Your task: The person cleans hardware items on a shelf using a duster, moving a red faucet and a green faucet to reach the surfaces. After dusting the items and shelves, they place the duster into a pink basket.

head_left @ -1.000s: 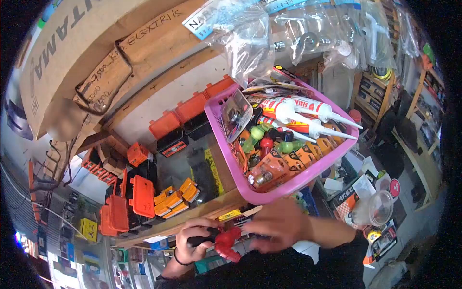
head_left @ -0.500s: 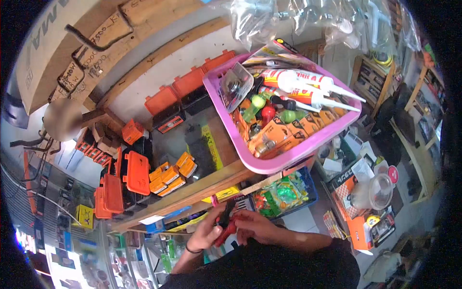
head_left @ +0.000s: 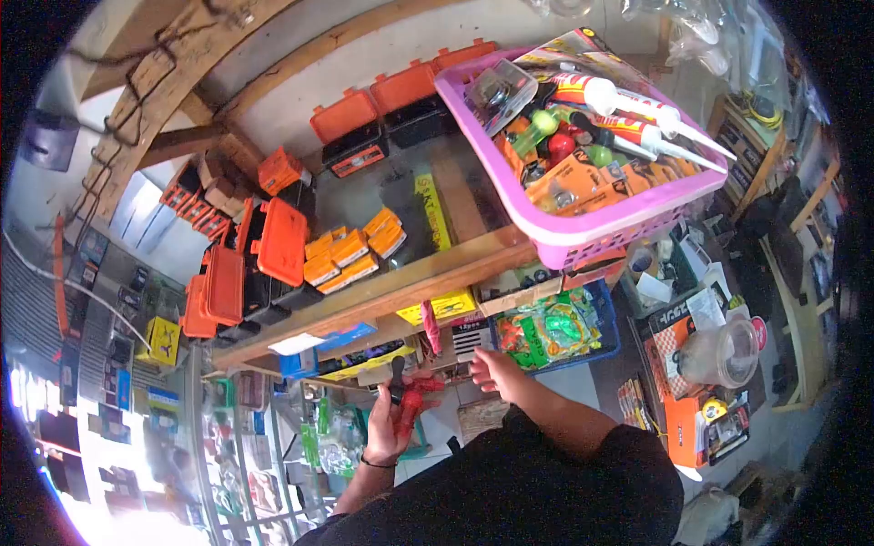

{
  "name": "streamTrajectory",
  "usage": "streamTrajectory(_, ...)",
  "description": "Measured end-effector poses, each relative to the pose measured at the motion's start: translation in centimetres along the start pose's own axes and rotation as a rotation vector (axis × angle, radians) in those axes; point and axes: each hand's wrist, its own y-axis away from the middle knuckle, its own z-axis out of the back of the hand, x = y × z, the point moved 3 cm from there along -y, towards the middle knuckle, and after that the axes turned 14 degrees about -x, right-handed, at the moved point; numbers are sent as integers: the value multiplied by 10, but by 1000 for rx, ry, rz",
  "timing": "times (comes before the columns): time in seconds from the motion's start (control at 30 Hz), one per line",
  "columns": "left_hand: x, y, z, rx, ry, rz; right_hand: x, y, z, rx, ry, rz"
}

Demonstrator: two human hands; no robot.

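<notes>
My left hand [head_left: 387, 426] is closed around a bright red, branching piece [head_left: 415, 402] with a black, handle-like part [head_left: 397, 379] standing up beside the thumb. Its exact kind is too small to make out. To the right, apart from that piece, my right hand [head_left: 496, 371] has its fingers spread and holds nothing. It is nearest a black-and-white striped box [head_left: 471, 342] and a blue crate [head_left: 608, 341] of green and orange packets on the lower shelf.
Above my hands runs a wooden shelf edge [head_left: 437, 278]. A pink basket [head_left: 583, 247] of sealant tubes and packets overhangs it at the right. Orange toolboxes [head_left: 282, 238] and small orange boxes [head_left: 346, 259] stand on the shelf. A clear tub [head_left: 724, 355] is farther right.
My right hand has let go of the red piece and moved right, its fingers opening. My left hand keeps the piece. The view has shifted, so the shelf and basket appear higher and farther right.
</notes>
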Motion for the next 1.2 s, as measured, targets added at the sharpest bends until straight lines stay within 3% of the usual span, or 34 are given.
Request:
streamTrajectory(0.03, 4, 3, 7, 1, 7, -8, 5, -7, -8, -53, -1, -80)
streamTrajectory(0.13, 32, 12, 30, 59, 18, 7, 42, -34, -52, 285, -88, -114)
streamTrajectory(0.27, 115, 14, 89, 119, 93, -8, 52, -68, -104, 418, -276, 157)
streamTrajectory(0.37, 199, 29, 147, 44, 173, 37, -15, -28, -77, 429, -327, 265)
streamTrajectory(0.43, 240, 70, 172, -134, 327, 145, -93, 4, -39, 553, -272, 64)
streamTrajectory(0.47, 261, 94, 184, -125, 390, 200, -122, 13, -21, 606, -152, -10)
streamTrajectory(0.5, 274, 112, 196, -126, 423, 180, -144, 20, -5, 555, -142, -91)
streamTrajectory(0.57, 303, 153, 216, -253, 579, 424, -162, 32, 23, 376, -74, -62)
streamTrajectory(0.7, 308, 184, 236, -264, 693, 384, -181, 64, 52, 217, 53, 10)
streamTrajectory(0.77, 294, 178, 233, -194, 688, 214, -198, 93, 60, 179, 99, 23)
streamTrajectory(0.83, 268, 173, 214, -196, 722, 157, -217, 126, 71, 169, 290, 102)
streamTrajectory(0.9, 257, 163, 205, -186, 729, 148, -215, 173, 75, 189, 722, 284)
streamTrajectory(0.97, 267, 142, 199, -71, 764, 136, -208, 204, 86, 333, 928, 218)
streamTrajectory(1.0, 271, 130, 193, -142, 549, -17, -212, 203, 99, 334, 933, 224)
streamTrajectory(1.07, 227, 139, 151, -52, 732, 60, -222, 190, 127, 287, 635, 195)
streamTrajectory(1.13, 226, 119, 149, 146, 774, 101, -221, 182, 144, 307, 527, 156)
streamTrajectory(1.17, 220, 114, 136, -37, 559, 52, -220, 181, 155, 312, 417, 104)
streamTrajectory(1.2, 217, 110, 124, -12, 523, 42, -206, 184, 166, 231, 702, 81)
